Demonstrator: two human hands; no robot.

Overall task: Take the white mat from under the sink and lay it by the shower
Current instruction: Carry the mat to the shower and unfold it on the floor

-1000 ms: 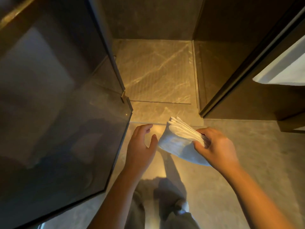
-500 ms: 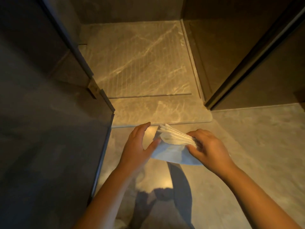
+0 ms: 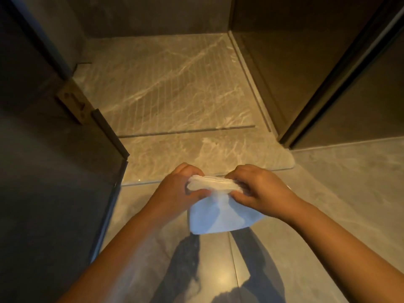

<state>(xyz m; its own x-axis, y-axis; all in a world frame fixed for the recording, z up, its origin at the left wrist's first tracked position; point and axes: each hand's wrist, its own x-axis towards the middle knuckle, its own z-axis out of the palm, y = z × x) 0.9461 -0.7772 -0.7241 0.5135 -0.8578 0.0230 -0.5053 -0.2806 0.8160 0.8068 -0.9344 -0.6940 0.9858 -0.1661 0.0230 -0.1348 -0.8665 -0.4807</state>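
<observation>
White mat (image 3: 215, 215), folded, is gripped at its layered top edge by the left hand (image 3: 177, 189) and right hand (image 3: 260, 191), held above the floor just before the shower threshold (image 3: 196, 154). Uneven unfolding could leave it bunched or skewed against the glass door (image 3: 65, 193).

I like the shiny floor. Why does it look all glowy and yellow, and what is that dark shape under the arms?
Head view: warm light glares off the glossy floor; a bright spot sits near the bottom; the dark shape is a shadow or reflection of the person; the white mat, held by left hand and right hand, looks bluish underneath; straight edges bend from the wide lens.
</observation>
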